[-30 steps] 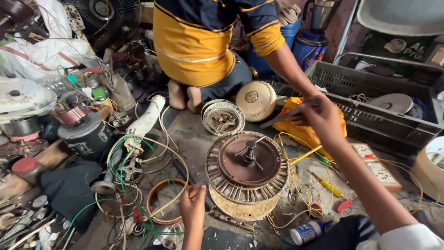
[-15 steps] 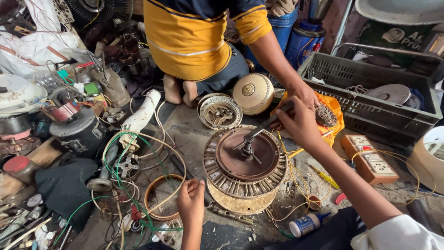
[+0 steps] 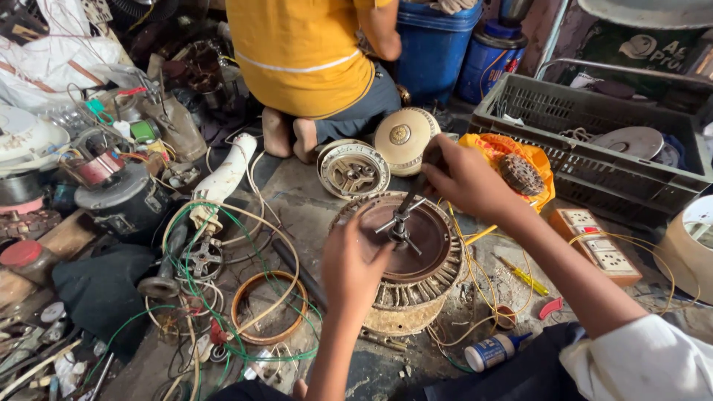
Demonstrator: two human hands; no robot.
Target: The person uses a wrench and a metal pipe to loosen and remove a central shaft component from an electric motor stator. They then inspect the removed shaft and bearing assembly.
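Contact is now made at the rusty fan motor (image 3: 405, 271) on the floor centre: left hand (image 3: 355, 269), previously open near the floor, has come up flat against its rim, while right hand (image 3: 462, 180) stays closed around the puller handle (image 3: 416, 194).

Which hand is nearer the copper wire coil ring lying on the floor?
Left. The left hand rests on the round fan motor, just right of the copper coil ring. The right hand grips the puller tool above the motor, farther away.
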